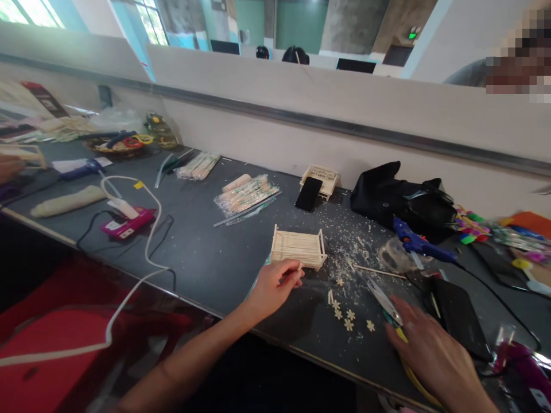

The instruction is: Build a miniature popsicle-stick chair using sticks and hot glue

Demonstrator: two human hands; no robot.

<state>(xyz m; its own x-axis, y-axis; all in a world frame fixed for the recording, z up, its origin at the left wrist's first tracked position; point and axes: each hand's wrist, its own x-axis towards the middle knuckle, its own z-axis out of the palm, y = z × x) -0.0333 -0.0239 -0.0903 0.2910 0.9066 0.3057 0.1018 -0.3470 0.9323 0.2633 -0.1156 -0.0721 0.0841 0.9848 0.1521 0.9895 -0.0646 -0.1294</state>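
Left hand (275, 287) pinches a tiny wooden piece (300, 267) at the near side of the stick frame (299, 246); right hand (430, 341) lies over the pliers (381, 297), grip unclear. A careless leftward swing could scatter those wooden flowers (349, 324) nearby!

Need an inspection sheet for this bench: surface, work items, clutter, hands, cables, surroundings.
Surface: dark tabletop, pale chips scattered mostly right of the stick frame.
Work items: stick frame, small flower-shaped pieces, metal-jawed hand tool.
Clutter: bagged sticks, phone, black bag, blue glue gun.
Hands: left pinches a small pale piece by the frame; right lies at the tool's handles, grip unclear.
Cables: white cable hangs over the front edge; black cable trails from the glue gun.
Surroundings: partition behind, red chair at left.
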